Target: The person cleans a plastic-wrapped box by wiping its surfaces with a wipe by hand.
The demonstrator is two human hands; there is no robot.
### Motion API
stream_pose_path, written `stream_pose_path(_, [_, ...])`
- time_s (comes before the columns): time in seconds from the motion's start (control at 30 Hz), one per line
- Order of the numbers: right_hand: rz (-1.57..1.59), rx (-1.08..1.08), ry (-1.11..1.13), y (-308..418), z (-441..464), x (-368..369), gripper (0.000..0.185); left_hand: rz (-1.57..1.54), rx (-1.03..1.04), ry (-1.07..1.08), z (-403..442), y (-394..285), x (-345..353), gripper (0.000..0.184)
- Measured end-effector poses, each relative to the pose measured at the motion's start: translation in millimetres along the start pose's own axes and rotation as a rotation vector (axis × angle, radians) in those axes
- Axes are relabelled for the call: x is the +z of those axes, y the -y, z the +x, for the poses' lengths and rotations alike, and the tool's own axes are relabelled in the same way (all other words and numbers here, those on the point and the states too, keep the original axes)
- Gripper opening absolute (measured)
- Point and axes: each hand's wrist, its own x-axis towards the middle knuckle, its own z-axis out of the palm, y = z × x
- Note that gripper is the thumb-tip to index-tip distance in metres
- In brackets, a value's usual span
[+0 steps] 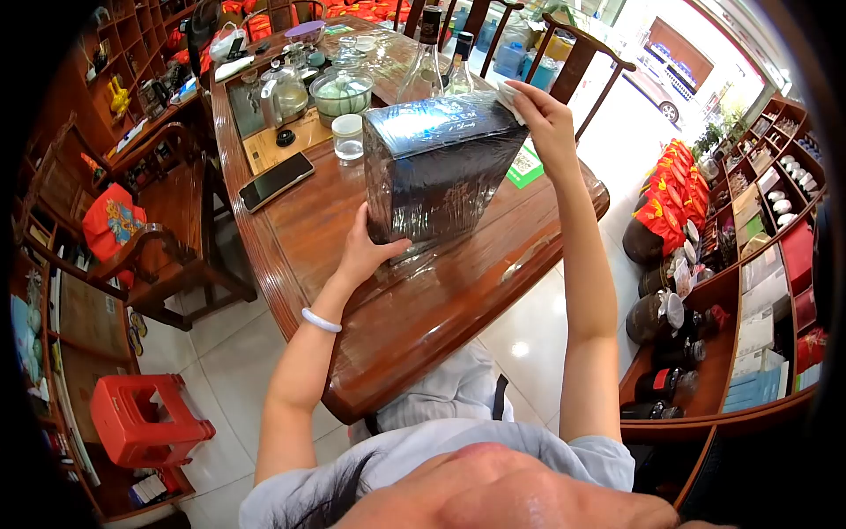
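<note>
A dark box in shiny clear wrap stands on the wooden table, slightly tilted in view, with glare across its top. My left hand grips its lower left edge, the thumb along the front and the fingers round the side. A pale band circles that wrist. At the box's upper right corner, my right hand pinches a folded white tissue against the wrap. Part of the tissue is hidden by the fingers.
Around the box on the table are a phone, a lidded glass jar, a glass kettle, a glass pot, two bottles and a green card. Wooden chairs stand behind; a red stool is at left.
</note>
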Motion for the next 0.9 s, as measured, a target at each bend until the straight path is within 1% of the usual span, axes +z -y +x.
stream_pose_path(0.07, [0.118, 0.033, -0.074, -5, -8, 1, 0.023, -0.003, 0.0, -0.001, 0, 0, 1, 0.081])
stream_pose_path(0.1, [0.121, 0.038, -0.078, -4, -13, 2, 0.023, -0.002, 0.004, 0.002, 0, -2, 0, 0.081])
stream_pose_path(0.17, [0.258, 0.096, -0.197, -3, -20, 5, 0.024, 0.014, -0.029, 0.005, -2, -9, 0, 0.081])
stream_pose_path(0.2, [0.261, 0.1, -0.203, -5, -21, 7, 0.024, 0.026, -0.062, 0.004, -2, -12, 0, 0.082])
stream_pose_path(0.27, [0.369, 0.14, -0.318, -14, -26, 10, 0.025, 0.039, -0.068, 0.018, -2, -12, -1, 0.082])
stream_pose_path(0.3, [0.369, 0.144, -0.324, -19, -28, 13, 0.025, 0.048, -0.072, 0.026, -1, -12, -1, 0.083])
stream_pose_path(0.37, [0.606, 0.183, -0.419, -28, -32, 17, 0.026, 0.055, -0.078, 0.018, -1, -5, -1, 0.083])
stream_pose_path(0.4, [0.707, 0.263, -0.39, -23, -37, 16, 0.026, 0.06, -0.083, 0.005, -1, -3, -1, 0.083])
stream_pose_path(0.43, [0.707, 0.266, -0.396, -25, -43, 18, 0.026, 0.063, -0.085, 0.01, -1, -1, -1, 0.083])
stream_pose_path(0.5, [0.722, 0.46, -0.405, -35, -56, 24, 0.026, 0.048, -0.06, 0.004, 0, 1, -1, 0.082])
stream_pose_path(0.57, [0.716, 0.491, -0.427, -46, -71, 31, 0.03, 0.048, -0.044, 0.003, 0, 1, 0, 0.082])
stream_pose_path(0.63, [0.631, 0.532, -0.349, -62, -88, 37, 0.028, 0.05, -0.028, -0.001, 0, 0, 0, 0.082])
stream_pose_path(0.7, [0.629, 0.546, -0.34, -81, -106, 43, 0.029, 0.054, -0.031, 0.007, 0, -2, -1, 0.081])
stream_pose_path(0.77, [0.542, 0.537, -0.259, -103, -123, 49, 0.027, 0.041, -0.05, 0.008, -1, -5, 0, 0.08])
stream_pose_path(0.8, [0.455, 0.487, -0.229, -118, -133, 52, 0.025, 0.024, -0.066, 0.006, -2, -7, 0, 0.079])
stream_pose_path(0.83, [0.458, 0.49, -0.233, -137, -145, 57, 0.025, 0.028, -0.067, 0.009, -1, -8, 0, 0.079])
stream_pose_path(0.87, [0.335, 0.542, -0.207, -157, -158, 62, 0.024, 0.022, -0.048, 0.011, -1, -9, 0, 0.077])
stream_pose_path(0.9, [0.212, 0.592, -0.179, -153, -163, 64, 0.024, 0.015, -0.029, 0.013, -2, -9, 0, 0.076])
